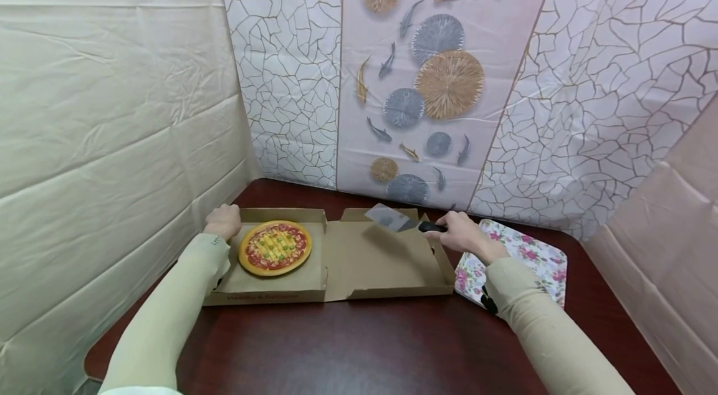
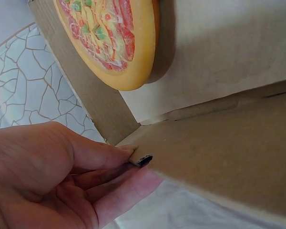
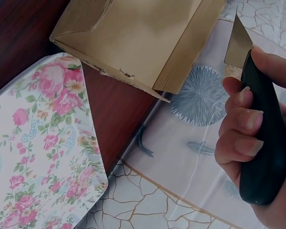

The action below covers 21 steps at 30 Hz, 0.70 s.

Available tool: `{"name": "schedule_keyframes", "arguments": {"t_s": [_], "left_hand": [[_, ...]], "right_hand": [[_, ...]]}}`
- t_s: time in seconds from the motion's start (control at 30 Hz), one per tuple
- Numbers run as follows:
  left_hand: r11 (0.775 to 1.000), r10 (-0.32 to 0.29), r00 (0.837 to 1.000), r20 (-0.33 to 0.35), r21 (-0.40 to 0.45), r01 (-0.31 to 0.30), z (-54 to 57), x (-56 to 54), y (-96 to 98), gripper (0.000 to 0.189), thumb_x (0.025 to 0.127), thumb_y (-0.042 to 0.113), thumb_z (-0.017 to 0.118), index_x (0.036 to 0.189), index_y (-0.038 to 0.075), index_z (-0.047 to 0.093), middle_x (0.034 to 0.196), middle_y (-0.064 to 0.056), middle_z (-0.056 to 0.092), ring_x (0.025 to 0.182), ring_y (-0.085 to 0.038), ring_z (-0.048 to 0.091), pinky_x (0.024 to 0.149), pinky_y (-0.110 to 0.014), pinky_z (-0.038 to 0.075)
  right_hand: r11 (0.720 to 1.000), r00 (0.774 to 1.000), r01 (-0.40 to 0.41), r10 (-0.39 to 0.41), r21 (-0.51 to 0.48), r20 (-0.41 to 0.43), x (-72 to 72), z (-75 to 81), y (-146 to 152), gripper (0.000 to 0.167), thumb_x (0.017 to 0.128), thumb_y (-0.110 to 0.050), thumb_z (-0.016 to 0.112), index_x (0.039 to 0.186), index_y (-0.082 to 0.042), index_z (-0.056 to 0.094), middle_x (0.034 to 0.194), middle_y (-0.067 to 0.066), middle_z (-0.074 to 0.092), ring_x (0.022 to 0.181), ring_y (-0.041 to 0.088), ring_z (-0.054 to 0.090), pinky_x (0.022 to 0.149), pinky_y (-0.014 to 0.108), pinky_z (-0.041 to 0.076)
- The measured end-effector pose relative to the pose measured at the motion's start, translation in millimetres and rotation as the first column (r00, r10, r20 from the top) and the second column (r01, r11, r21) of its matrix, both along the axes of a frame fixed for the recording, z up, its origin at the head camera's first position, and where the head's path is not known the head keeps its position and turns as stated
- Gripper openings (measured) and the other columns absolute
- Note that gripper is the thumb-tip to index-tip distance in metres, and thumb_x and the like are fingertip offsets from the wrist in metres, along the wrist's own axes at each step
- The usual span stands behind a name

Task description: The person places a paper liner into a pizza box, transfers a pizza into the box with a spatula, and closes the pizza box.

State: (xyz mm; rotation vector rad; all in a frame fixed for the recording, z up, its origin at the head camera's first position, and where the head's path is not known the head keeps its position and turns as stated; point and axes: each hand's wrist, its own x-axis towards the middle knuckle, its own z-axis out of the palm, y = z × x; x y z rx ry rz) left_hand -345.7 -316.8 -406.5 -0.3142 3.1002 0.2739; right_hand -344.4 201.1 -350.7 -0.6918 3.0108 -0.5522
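Note:
An opened cardboard pizza box (image 1: 387, 258) lies flat on the dark red table, and a toy-like pizza (image 1: 275, 248) sits in its left half. My left hand (image 1: 222, 221) pinches the box's left side wall between thumb and fingers, as the left wrist view shows near the pizza (image 2: 109, 43). Curled around the black handle (image 3: 264, 138) of a pizza server, my right hand (image 1: 462, 234) holds it above the box's right half. The server's flat metal blade (image 1: 387, 217) points left, over the back edge of that half.
A floral placemat or board (image 1: 527, 255) lies at the right, partly under my right forearm. The dark red table (image 1: 336, 345) extends in front of the box. Patterned cloth (image 1: 409, 102) hangs behind the table, with plain pale cloth (image 1: 112, 102) on the left.

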Motion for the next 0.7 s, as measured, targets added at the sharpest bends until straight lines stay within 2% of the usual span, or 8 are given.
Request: {"name": "schedule_keyframes", "arguments": {"t_s": [0.2,0.33,0.53,0.7], "left_hand": [[1.0,0.007,1.0,0.002,-0.003,-0.007,1.5,1.3,1.7,0.029,0.095,0.003,0.041,0.115,-0.008,0.06,0.115,-0.033,0.061,0.104,-0.05,0.06,0.079,-0.057,0.053],[1.0,0.006,1.0,0.005,-0.006,-0.006,2.7,1.7,2.7,0.03,0.095,0.002,0.042,0.116,-0.009,0.058,0.115,-0.033,0.06,0.105,-0.05,0.06,0.08,-0.057,0.053],[1.0,0.008,1.0,0.014,-0.008,-0.008,2.2,0.4,2.6,0.029,0.095,0.002,0.041,0.116,-0.008,0.059,0.114,-0.033,0.061,0.104,-0.05,0.06,0.079,-0.057,0.053],[1.0,0.011,1.0,0.017,-0.004,-0.01,1.6,-0.5,2.5,0.029,0.094,0.002,0.042,0.115,-0.007,0.06,0.114,-0.033,0.061,0.103,-0.05,0.061,0.078,-0.056,0.053]], "right_hand": [[1.0,0.999,0.004,-0.004,-0.003,-0.041,-0.8,-0.7,5.3,0.029,0.088,-0.034,0.068,0.084,-0.006,0.072,0.061,0.001,0.058,0.054,0.012,0.044,0.055,0.026,0.037],[1.0,0.999,0.007,-0.008,-0.003,-0.054,-0.7,-0.8,8.2,0.029,0.089,-0.035,0.067,0.083,-0.006,0.072,0.062,0.002,0.059,0.053,0.013,0.044,0.055,0.026,0.037],[0.999,0.999,0.042,-0.042,0.002,-0.035,-2.3,-1.3,14.7,0.035,0.089,-0.037,0.066,0.092,-0.003,0.073,0.066,0.004,0.063,0.056,0.014,0.048,0.058,0.028,0.04],[0.998,0.998,0.055,-0.055,0.004,-0.014,-2.5,-2.8,20.3,0.043,0.09,-0.038,0.065,0.103,0.002,0.071,0.078,0.01,0.069,0.058,0.014,0.05,0.06,0.028,0.042]]}}
